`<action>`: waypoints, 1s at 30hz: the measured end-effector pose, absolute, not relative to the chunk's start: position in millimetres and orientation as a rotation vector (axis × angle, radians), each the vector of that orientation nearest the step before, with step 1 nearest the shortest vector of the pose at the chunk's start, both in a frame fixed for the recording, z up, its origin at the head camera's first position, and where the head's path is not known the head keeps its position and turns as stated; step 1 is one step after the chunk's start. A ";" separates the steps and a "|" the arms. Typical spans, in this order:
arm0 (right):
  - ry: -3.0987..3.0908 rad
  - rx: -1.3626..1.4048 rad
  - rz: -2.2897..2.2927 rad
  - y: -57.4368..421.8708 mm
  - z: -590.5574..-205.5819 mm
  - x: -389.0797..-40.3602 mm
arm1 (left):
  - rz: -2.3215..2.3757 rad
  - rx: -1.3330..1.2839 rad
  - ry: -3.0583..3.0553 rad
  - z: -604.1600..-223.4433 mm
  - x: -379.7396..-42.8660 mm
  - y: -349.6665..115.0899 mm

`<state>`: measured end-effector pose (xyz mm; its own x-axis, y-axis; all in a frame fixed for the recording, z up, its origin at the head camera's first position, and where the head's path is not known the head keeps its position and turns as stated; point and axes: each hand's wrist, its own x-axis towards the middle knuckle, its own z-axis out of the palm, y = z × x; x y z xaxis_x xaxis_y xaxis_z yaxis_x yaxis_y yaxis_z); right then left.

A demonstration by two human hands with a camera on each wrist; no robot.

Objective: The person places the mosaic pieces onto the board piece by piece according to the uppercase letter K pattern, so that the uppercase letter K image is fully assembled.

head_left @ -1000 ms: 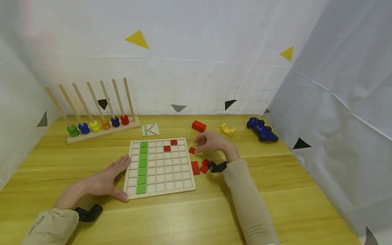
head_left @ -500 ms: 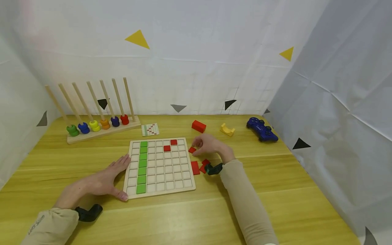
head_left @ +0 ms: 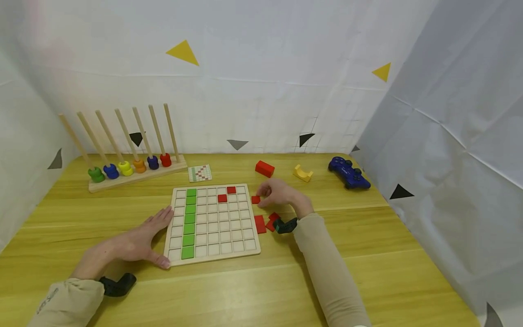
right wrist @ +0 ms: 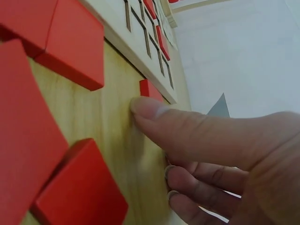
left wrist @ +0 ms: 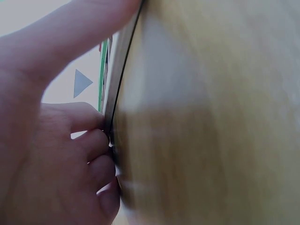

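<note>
A wooden grid board [head_left: 214, 261] lies flat, with a column of green tiles [head_left: 189, 218] and two red tiles [head_left: 222, 198] in its cells. My left hand [head_left: 136, 240] rests against the board's left edge, thumb at the near corner and fingers spread further up. Just off the board's right edge, my right hand [head_left: 278, 192] pinches a loose red square tile [head_left: 255, 200] at the tabletop between thumb and index finger. In the right wrist view the thumb [right wrist: 178, 126] partly hides that tile [right wrist: 149, 89], and the index fingertip is hidden.
More red tiles [head_left: 260, 224] lie by the right wrist. Behind the board are a small pattern card [head_left: 200, 173], a red block [head_left: 264, 169] and a yellow arch piece [head_left: 303, 173]. A peg stand with coloured rings [head_left: 139, 175] stands back left, a blue game controller [head_left: 349, 172] back right.
My right hand has shifted slightly left to the loose red tile and closed in on it. The tile has turned a little, now squarer to the board. My left hand stays put.
</note>
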<state>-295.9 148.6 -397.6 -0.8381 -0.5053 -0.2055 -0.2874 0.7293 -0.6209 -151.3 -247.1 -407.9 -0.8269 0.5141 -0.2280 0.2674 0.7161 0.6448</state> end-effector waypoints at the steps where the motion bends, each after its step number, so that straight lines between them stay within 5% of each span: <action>1: 2.574 -0.607 -0.837 148.6 -397.8 -295.8 | 0.863 0.603 2.528 -407.7 -151.2 -247.0; 30: 2.570 -0.633 -0.837 151.9 -400.8 -297.8 | 0.862 0.603 2.529 -408.6 -150.9 -246.9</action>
<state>-297.8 151.9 -400.8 -0.8333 -0.5161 -0.1982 -0.3005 0.7238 -0.6211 -150.9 -246.9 -408.6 -0.8271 0.5133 -0.2289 0.2668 0.7171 0.6439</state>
